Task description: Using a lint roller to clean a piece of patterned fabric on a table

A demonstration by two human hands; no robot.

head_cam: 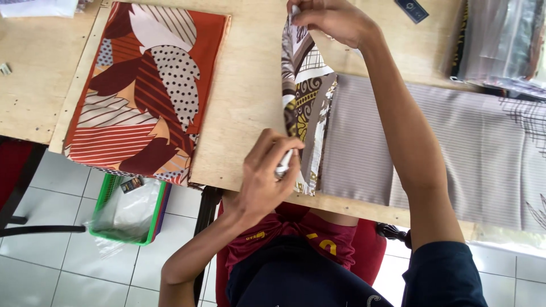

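Observation:
A grey striped cloth [432,142] with a patterned brown, white and yellow border lies across the wooden table [244,74]. Its left edge [301,96] is lifted and folded upright. My left hand [267,170] pinches the near end of that raised edge at the table's front. My right hand [335,20] pinches the far end of the same edge near the top of the view, with the forearm stretched over the cloth.
A folded orange cloth [145,85] with leaf and dot patterns lies on the table's left. Stacked fabrics in clear wrapping [503,40] sit at the far right. A green basket [128,213] with plastic stands on the tiled floor below. A small dark card [410,9] lies at the far edge.

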